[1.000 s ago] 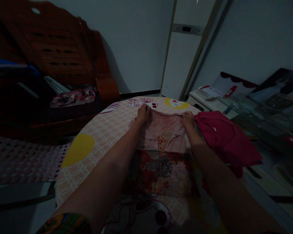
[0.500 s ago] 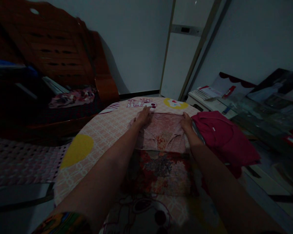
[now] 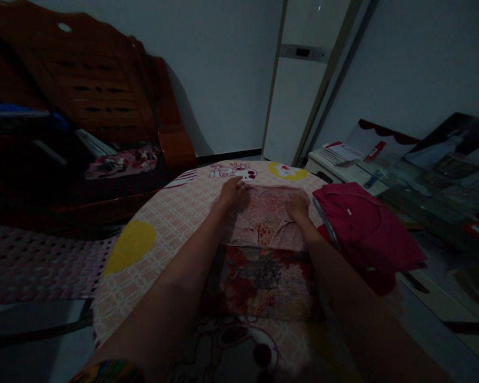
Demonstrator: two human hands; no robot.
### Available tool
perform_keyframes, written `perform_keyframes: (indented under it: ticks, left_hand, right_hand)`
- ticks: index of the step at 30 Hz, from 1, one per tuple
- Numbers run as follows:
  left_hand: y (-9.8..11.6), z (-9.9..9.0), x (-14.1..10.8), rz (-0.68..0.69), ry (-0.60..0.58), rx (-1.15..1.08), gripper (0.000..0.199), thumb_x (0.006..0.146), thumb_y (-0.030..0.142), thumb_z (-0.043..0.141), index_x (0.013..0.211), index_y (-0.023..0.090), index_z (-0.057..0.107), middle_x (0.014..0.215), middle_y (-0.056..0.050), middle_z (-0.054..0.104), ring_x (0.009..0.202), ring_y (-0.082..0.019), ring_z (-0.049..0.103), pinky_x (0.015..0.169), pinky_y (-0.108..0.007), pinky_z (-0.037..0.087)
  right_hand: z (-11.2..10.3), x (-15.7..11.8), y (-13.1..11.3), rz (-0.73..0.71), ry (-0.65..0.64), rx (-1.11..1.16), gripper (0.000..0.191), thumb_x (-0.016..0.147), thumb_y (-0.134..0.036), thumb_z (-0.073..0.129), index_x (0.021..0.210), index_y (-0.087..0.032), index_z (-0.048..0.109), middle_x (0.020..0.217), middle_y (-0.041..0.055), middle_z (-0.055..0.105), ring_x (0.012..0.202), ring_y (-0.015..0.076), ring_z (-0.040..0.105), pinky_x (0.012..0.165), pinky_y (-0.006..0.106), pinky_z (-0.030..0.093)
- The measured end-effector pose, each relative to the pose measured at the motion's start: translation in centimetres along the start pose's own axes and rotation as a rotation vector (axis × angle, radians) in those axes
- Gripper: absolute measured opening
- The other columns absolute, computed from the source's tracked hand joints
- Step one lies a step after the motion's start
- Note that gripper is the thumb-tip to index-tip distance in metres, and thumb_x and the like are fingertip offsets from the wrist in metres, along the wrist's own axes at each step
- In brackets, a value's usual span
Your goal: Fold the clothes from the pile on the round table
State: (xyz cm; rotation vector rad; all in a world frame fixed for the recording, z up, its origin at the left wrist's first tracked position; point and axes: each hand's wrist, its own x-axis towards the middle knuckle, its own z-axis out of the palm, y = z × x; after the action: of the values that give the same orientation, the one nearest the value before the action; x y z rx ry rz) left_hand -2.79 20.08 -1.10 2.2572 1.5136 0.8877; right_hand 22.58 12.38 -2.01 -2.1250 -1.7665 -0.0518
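A garment (image 3: 263, 276) lies folded on the round table, pale pink at its far part and patterned in dark red and grey at its near part. My left hand (image 3: 232, 192) is at its far left corner, fingers closed on the edge. Resting on the pink fabric near the far right corner is my right hand (image 3: 297, 206), its fingers spread and holding nothing. A folded magenta garment (image 3: 367, 226) lies to the right, on top of other cloth.
The tablecloth (image 3: 171, 218) has yellow and cartoon prints. A wooden bench (image 3: 104, 96) with cloth and papers stands at the left, beside a woven pink seat (image 3: 43, 266). At the right is a glass-topped cabinet (image 3: 423, 197); a tall white unit (image 3: 295, 101) stands behind.
My right hand has let go of the far right edge and moved slightly left and nearer onto the fabric. My left hand has barely shifted.
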Motion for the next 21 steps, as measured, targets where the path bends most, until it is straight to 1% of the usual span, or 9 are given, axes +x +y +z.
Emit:
perform_keyframes:
  ticks: [2, 4, 6, 8, 11, 13, 16, 19, 21]
  left_hand:
    - [-0.8, -1.4, -1.0, -0.157, 0.084, -0.052, 0.035, 0.087, 0.024, 0.058, 0.120, 0.016, 0.066, 0.122, -0.013, 0.069, 0.109, -0.025, 0.065, 0.097, -0.035, 0.050]
    - [-1.6, -2.5, -2.1, -0.261, 0.119, -0.053, 0.031, 0.085, 0.027, 0.060, 0.112, 0.016, 0.070, 0.111, -0.011, 0.073, 0.102, -0.025, 0.067, 0.091, -0.033, 0.051]
    - [-2.3, -3.4, -3.0, -0.314, 0.122, 0.003, 0.028, 0.081, 0.024, 0.062, 0.106, 0.017, 0.072, 0.106, -0.010, 0.075, 0.101, -0.026, 0.067, 0.089, -0.034, 0.050]
    - [-2.9, -4.0, -3.7, -0.363, 0.117, 0.087, 0.027, 0.078, 0.020, 0.062, 0.102, 0.017, 0.073, 0.106, -0.012, 0.075, 0.102, -0.028, 0.067, 0.087, -0.035, 0.050]
    - [-3.4, -4.5, -4.3, -0.415, 0.041, 0.215, 0.020, 0.080, 0.026, 0.061, 0.091, 0.016, 0.075, 0.102, -0.017, 0.074, 0.101, -0.031, 0.067, 0.083, -0.035, 0.049]
    - [-3.5, -4.7, -4.5, -0.433, -0.034, 0.267, 0.020, 0.081, 0.031, 0.062, 0.086, 0.016, 0.074, 0.100, -0.019, 0.073, 0.098, -0.033, 0.068, 0.080, -0.036, 0.049]
    - [-3.5, -4.8, -4.8, -0.464, -0.088, 0.306, 0.020, 0.080, 0.034, 0.065, 0.086, 0.017, 0.073, 0.100, -0.019, 0.073, 0.097, -0.034, 0.068, 0.077, -0.036, 0.049]
    - [-3.6, -4.8, -4.9, -0.476, -0.082, 0.266, 0.018, 0.079, 0.037, 0.066, 0.079, 0.019, 0.071, 0.091, -0.015, 0.074, 0.094, -0.031, 0.068, 0.075, -0.034, 0.049]
    - [-3.8, -4.8, -4.8, -0.473, -0.041, 0.145, 0.020, 0.079, 0.039, 0.065, 0.075, 0.019, 0.070, 0.084, -0.012, 0.074, 0.089, -0.029, 0.069, 0.073, -0.032, 0.049]
  right_hand:
    - [-1.1, -1.2, -1.4, -0.039, -0.097, 0.039, 0.035, 0.087, -0.013, 0.051, 0.116, -0.010, 0.071, 0.121, 0.0178, 0.070, 0.112, 0.0279, 0.064, 0.101, 0.035, 0.044]
    - [-2.3, -2.6, -2.8, -0.162, -0.185, 0.109, 0.031, 0.087, -0.013, 0.052, 0.110, -0.013, 0.073, 0.116, 0.0156, 0.072, 0.106, 0.0263, 0.065, 0.095, 0.032, 0.045]
    - [-3.4, -4.2, -4.1, -0.303, -0.275, 0.178, 0.027, 0.087, -0.013, 0.054, 0.103, -0.016, 0.075, 0.109, 0.0129, 0.074, 0.097, 0.0239, 0.066, 0.087, 0.030, 0.046]
    - [-4.1, -5.6, -5.1, -0.421, -0.368, 0.207, 0.021, 0.087, -0.014, 0.055, 0.092, -0.017, 0.075, 0.098, 0.0105, 0.075, 0.087, 0.0213, 0.065, 0.078, 0.028, 0.044]
    - [-4.2, -7.2, -6.3, -0.479, -0.448, 0.195, 0.021, 0.090, -0.019, 0.055, 0.078, -0.017, 0.072, 0.081, 0.0072, 0.072, 0.071, 0.0173, 0.060, 0.066, 0.026, 0.038]
    - [-3.9, -7.8, -6.8, -0.441, -0.428, 0.174, 0.024, 0.092, -0.021, 0.054, 0.076, -0.018, 0.071, 0.080, 0.0070, 0.071, 0.070, 0.0164, 0.059, 0.064, 0.026, 0.036]
    - [-3.2, -8.1, -6.9, -0.408, -0.364, 0.156, 0.020, 0.092, -0.021, 0.056, 0.080, -0.017, 0.071, 0.087, 0.0086, 0.072, 0.077, 0.0175, 0.061, 0.067, 0.026, 0.036]
    - [-2.8, -8.3, -6.4, -0.424, -0.297, 0.194, 0.019, 0.093, -0.019, 0.056, 0.082, -0.016, 0.072, 0.092, 0.0091, 0.073, 0.085, 0.0185, 0.063, 0.074, 0.026, 0.039]
    - [-2.4, -8.4, -6.2, -0.414, -0.258, 0.254, 0.019, 0.093, -0.017, 0.056, 0.084, -0.017, 0.072, 0.092, 0.0083, 0.073, 0.087, 0.0185, 0.063, 0.077, 0.026, 0.040]
